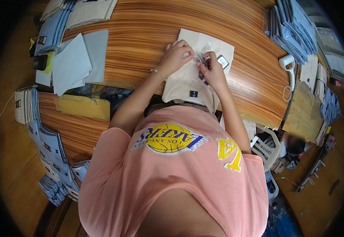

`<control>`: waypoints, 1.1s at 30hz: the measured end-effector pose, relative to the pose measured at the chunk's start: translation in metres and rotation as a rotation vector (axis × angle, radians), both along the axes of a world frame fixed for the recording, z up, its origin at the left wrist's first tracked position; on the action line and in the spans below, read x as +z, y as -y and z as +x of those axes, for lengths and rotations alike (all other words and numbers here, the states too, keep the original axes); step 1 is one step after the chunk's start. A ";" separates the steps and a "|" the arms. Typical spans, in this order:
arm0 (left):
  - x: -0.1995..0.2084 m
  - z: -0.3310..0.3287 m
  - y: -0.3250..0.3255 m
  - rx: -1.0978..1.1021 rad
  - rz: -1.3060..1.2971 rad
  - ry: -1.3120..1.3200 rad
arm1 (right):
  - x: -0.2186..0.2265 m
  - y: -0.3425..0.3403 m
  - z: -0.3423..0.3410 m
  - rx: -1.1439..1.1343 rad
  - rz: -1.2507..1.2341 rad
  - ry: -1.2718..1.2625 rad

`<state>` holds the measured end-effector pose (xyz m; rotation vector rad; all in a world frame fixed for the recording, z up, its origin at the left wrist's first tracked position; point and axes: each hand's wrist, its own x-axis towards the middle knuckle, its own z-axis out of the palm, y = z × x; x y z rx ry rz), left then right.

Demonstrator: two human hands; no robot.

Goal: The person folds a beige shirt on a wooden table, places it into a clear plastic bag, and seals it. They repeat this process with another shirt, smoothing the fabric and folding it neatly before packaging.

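Observation:
A folded beige garment [187, 81] lies on the wood-grain table in front of me. It bears a small black label [194, 94] near its close edge and a white hang tag with a dark border [222, 61] at its right. My left hand [176, 58] rests on its upper part, thumb and fingertips pinched together; whatever is between them is too small to make out. In my right hand [213, 72] is a pair of scissors [201, 58], blades pointing toward the left hand. Fingers partly cover the red and blue handles.
White paper sheets [72, 63] lie at the left, below stacked blue packs [53, 33]. More folded blue garments [292, 31] are piled at the far right. A white handheld scanner [288, 63] stands near the table's right edge. A white plastic chair [267, 148] is lower right.

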<state>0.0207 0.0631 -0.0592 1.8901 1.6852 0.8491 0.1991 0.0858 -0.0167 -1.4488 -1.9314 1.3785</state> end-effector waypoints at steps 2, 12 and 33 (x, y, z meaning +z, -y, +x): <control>0.001 -0.002 0.000 0.001 -0.023 0.041 | -0.002 0.000 0.001 0.009 0.038 0.012; 0.014 -0.004 0.020 0.005 -0.082 0.025 | 0.005 0.002 -0.001 0.039 0.045 0.052; 0.012 0.002 0.017 -0.061 0.115 -0.061 | -0.014 0.025 0.018 -0.056 -0.439 -0.536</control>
